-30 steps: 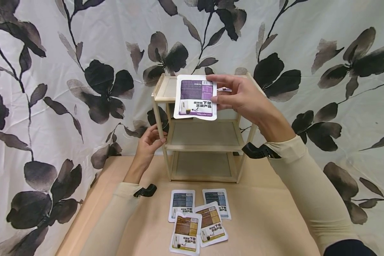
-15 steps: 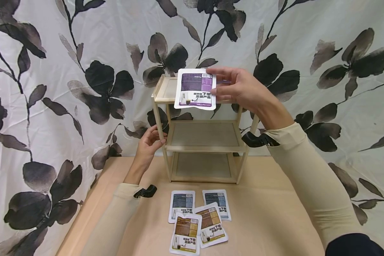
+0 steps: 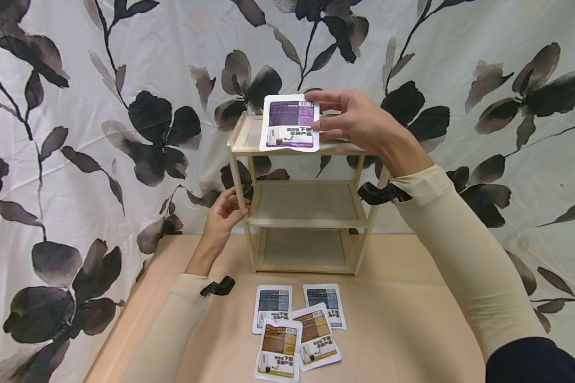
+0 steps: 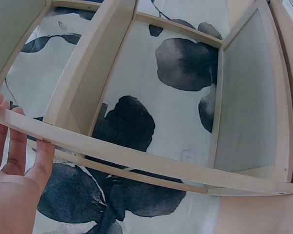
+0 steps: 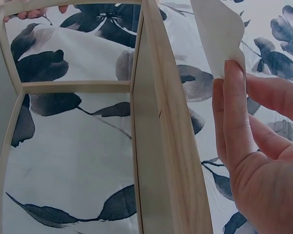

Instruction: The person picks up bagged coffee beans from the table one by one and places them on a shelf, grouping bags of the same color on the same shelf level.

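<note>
One purple sachet [image 3: 289,123] pinched by right hand [image 3: 359,127] above shelf [image 3: 306,213]; left hand [image 3: 222,215] grips its post.

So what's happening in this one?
A person's right hand holds a purple packet upright at the top tier of a small wooden shelf. The left hand grips the shelf's front left post. Four more packets, blue and brown, lie on the table in front.

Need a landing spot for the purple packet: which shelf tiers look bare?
All three tiers of the pale wooden shelf rack show bare boards. The right hand holds the purple-and-white packet at the top tier. Four packets crowd the tan tabletop's front.
</note>
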A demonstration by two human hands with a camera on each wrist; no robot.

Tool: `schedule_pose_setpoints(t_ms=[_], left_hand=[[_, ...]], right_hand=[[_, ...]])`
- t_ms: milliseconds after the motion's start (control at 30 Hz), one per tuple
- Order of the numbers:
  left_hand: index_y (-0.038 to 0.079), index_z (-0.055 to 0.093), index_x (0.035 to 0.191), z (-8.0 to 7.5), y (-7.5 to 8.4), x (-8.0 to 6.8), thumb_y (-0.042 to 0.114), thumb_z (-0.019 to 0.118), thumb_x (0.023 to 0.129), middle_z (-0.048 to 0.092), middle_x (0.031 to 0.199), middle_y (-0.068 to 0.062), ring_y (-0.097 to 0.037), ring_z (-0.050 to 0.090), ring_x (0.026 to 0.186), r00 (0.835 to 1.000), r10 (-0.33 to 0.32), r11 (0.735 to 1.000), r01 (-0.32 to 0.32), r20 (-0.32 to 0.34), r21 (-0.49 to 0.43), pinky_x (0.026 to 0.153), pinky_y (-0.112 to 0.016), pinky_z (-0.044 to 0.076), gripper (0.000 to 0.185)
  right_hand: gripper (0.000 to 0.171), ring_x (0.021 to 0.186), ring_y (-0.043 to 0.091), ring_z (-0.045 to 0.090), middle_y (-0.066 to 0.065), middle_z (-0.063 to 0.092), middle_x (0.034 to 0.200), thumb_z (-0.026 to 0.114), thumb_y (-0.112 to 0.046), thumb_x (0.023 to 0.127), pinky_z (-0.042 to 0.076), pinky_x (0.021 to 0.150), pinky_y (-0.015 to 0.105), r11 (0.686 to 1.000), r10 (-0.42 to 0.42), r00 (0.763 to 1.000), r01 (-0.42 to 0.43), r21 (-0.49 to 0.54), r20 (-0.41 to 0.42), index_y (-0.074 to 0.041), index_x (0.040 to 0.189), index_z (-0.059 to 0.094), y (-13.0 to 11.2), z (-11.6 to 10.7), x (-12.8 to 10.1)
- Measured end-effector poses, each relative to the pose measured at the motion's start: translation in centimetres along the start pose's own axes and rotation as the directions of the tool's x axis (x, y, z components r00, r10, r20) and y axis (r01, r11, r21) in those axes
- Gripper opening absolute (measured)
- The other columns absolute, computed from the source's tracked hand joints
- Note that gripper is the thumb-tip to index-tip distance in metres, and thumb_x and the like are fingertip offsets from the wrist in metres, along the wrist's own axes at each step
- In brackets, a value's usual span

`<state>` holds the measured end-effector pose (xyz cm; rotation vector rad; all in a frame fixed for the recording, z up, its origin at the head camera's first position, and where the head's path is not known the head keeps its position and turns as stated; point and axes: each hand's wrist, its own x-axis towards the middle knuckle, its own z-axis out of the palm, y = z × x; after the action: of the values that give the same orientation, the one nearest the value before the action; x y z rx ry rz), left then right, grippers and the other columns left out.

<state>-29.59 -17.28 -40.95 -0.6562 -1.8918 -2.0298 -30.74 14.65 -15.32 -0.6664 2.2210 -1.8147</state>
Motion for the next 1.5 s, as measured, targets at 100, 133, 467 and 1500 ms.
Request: schedule_pose_setpoints(t_ms=[100, 133, 467, 1500], left_hand=[[0.011, 0.055, 0.142, -0.1, 0.0, 0.1, -0.008, 0.065, 0.093, 0.064, 0.114, -0.018, -0.038, 0.06, 0.108, 1.0, 0.003, 1.0, -0.003, 0.001, 0.006, 0.089, -0.027, 0.055, 0.053], [0.012, 0.056, 0.141, -0.1, 0.0, 0.1, -0.008, 0.065, 0.093, 0.062, 0.115, -0.022, -0.035, 0.061, 0.107, 1.0, 0.003, 1.0, -0.003, 0.002, 0.007, 0.089, -0.027, 0.055, 0.053], [0.012, 0.056, 0.141, 0.1, 0.1, 0.2, -0.008, 0.066, 0.092, 0.054, 0.12, -0.037, -0.047, 0.055, 0.109, 1.0, -0.003, 1.0, 0.003, -0.003, 0.017, 0.09, -0.028, 0.054, 0.054], [0.009, 0.054, 0.142, 0.1, 0.3, 0.0, -0.009, 0.065, 0.093, 0.057, 0.118, -0.033, -0.02, 0.062, 0.104, 1.0, -0.014, 1.0, 0.014, -0.016, 0.011, 0.092, -0.028, 0.053, 0.054]], right_hand=[[0.065, 0.123, 0.028, 0.058, 0.01, 0.044, 0.144, 0.067, 0.002, 0.095, 0.057, 0.093, 0.031, 1.0, 0.022, 1.0, -0.022, -0.012, -0.001, -0.016, 0.154, 0.045, -0.3, -0.2, 0.5], [0.066, 0.123, 0.028, 0.058, 0.01, 0.043, 0.145, 0.067, 0.002, 0.095, 0.056, 0.094, 0.031, 1.0, 0.028, 1.0, -0.028, -0.014, 0.0, -0.016, 0.154, 0.044, -0.4, -0.2, 0.7], [0.068, 0.124, 0.027, 0.056, 0.012, 0.041, 0.144, 0.065, 0.007, 0.094, 0.056, 0.095, 0.031, 0.997, 0.073, 0.997, -0.073, 0.021, -0.002, -0.013, 0.155, 0.042, -0.5, -0.7, 2.4], [0.064, 0.123, 0.024, 0.062, 0.012, 0.05, 0.153, 0.067, -0.032, 0.099, 0.048, 0.107, 0.038, 0.76, 0.028, 0.983, -0.14, -0.635, -0.183, -0.012, 0.155, 0.043, -1.6, -0.1, 3.0]])
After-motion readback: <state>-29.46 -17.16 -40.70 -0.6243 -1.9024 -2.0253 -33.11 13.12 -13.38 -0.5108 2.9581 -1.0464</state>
